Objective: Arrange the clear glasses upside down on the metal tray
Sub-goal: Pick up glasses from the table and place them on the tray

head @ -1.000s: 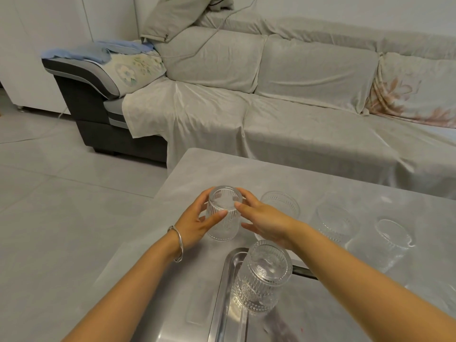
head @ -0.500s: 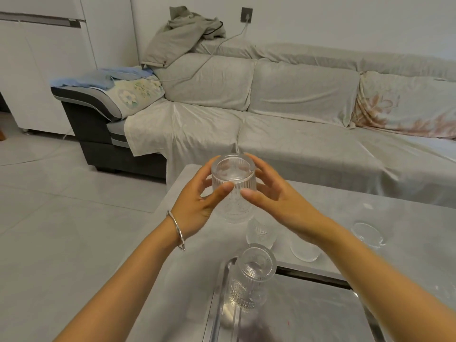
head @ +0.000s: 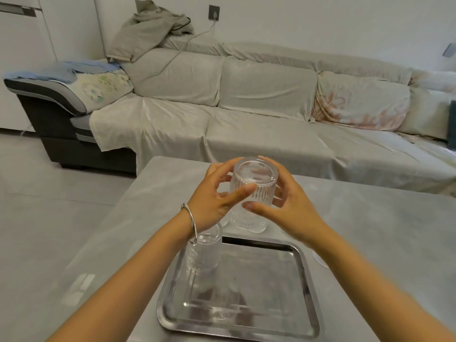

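I have a clear ribbed glass [head: 251, 193] up in the air between both hands, base toward me and mouth pointing down, over the far edge of the metal tray [head: 299, 290]. My left hand [head: 212, 206] curls around its left wall, thumb across the front ribs and fingers behind; my right hand [head: 288, 208] cups the right wall, thumb low on the front. Both hands are partly closed around it, not squeezed tight.

One glass [head: 203, 253] already stands upside down in the tray's corner at about 10 o'clock, partly hidden by my left wrist and its bangle [head: 191, 222]. The rest of the tray looks bare and shiny. The tray sits on the grey surface [head: 153, 208], with the covered sofa [head: 246, 107] beyond at 12 o'clock.

This glass feels like a rigid, thick-walled thing, I'd judge: moderate weight for its size, hard, and breakable if it knocks the metal or its neighbour. The smooth base would be slippery, but the vertical ribs give my fingertips purchase, so the mid-wall is the place to grip, opposite sides. The rim should meet the tray flat and softly, probably around 12 o'clock, just beside the first glass without touching it. The slick steel may let it slide.
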Tool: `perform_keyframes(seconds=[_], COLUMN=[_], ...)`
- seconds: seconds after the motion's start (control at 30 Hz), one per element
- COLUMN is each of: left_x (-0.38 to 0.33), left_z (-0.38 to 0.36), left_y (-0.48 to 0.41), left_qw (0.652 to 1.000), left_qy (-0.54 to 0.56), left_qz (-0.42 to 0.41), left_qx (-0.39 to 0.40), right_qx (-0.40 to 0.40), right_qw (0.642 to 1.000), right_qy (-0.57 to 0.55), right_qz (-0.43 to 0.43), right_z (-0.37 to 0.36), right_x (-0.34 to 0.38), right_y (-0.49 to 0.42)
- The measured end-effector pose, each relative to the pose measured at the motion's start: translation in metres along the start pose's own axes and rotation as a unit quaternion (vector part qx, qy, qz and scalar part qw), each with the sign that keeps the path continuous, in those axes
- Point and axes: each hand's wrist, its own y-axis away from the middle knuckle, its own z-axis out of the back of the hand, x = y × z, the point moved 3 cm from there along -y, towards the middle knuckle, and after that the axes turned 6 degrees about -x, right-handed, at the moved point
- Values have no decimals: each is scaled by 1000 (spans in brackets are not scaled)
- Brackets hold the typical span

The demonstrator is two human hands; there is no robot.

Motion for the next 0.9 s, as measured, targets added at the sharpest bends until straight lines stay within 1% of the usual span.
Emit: perform_keyframes(seconds=[0.17,0.27,0.33,0.5,0.67,0.9], left_x=[19,43,63,99,116,119], left_z=[-6,10,21,27,24,23], left_y=[11,23,32,48,53,54], left_qw=[998,997,992,979,978,979], left_qy=[-35,-65,-105,-168,-170,-162], left_qz=[21,50,70,118,118,118], left_qx=[41,8,-11,-5,-15,-34], right_qx=[-13,-19,-27,-23,-23,-16], right_qw=[1000,998,996,994,992,991], right_qy=[-12,-27,-36,-41,-24,-18], right_qz=[-26,-59,-76,-103,-124,-135], right_z=[2,-1,-2,-15,-30,-48], right_x=[-24,-46,-61,-88,-112,-128], right_y=[21,31,35,45,54,61])
